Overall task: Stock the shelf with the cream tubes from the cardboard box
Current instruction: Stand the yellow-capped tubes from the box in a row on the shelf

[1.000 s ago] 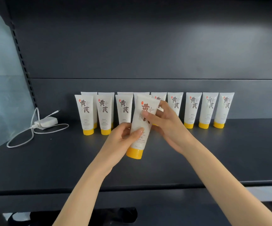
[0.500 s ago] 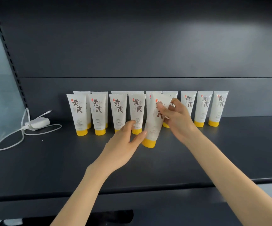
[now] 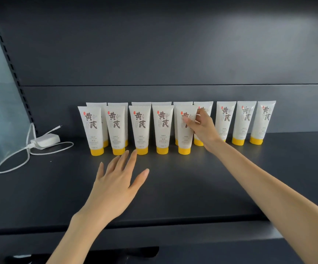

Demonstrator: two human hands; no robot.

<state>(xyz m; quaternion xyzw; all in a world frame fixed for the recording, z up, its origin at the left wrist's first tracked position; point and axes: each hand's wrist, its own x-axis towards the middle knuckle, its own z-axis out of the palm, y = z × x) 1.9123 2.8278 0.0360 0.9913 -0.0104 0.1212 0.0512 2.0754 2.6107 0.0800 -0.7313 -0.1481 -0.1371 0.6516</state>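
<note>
Standing on dark shelf (image 3: 192, 187), cream tubes (image 3: 163, 126), white charger (image 3: 46, 140) left, seemingly glass (image 3: 0, 111) beyond

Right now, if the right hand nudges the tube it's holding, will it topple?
Probably tips easily: the tube stands tall on its narrow yellow cap, pinched near the top by the right hand. Likely light and squeezable, looking like soft plastic.

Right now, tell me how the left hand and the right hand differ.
The left hand is open with its fingers spread and holds nothing, while the right hand pinches the upper part of a cream tube standing in the front row. The left hand is short of the tubes, nearer the front edge of the shelf. The right hand reaches farther back, to the row itself. Both are bare and stretch over the same dark shelf.
</note>
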